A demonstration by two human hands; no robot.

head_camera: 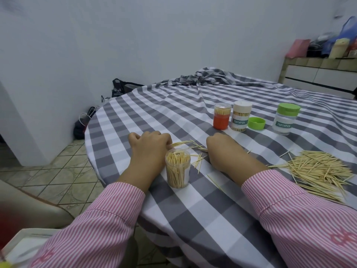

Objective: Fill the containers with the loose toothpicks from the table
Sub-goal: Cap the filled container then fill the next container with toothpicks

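Left hand: your left hand lies knuckles-up on the checked tablecloth, fingers curled, pinching a small bunch of toothpicks at their near ends.
Right hand: your right hand rests on the cloth with fingers curled under; you cannot tell from this view whether it grips anything, though a few sticks lie at its fingertips.
Bunch axis: the pinched toothpicks lie nearly flat, long axis running left to right, free tips pointing towards your right hand.
Open jar: one clear lidless jar stands upright just beside your left wrist, packed with toothpicks standing on end, tips up.
Scattered sticks: a handful of loose sticks lie between your hands, pointing every which way.
Main pile: one big heap of toothpicks lies to the right of your right forearm, most with long axes running roughly left to right.
Far containers: three stand upright in a row, well apart from your hands: an orange-bottomed jar, a cream-lidded jar touching or just beside it, and a green-capped jar further right.
Loose cap: one green lid lies between the cream-lidded and green-capped jars.
Container count: four in all.
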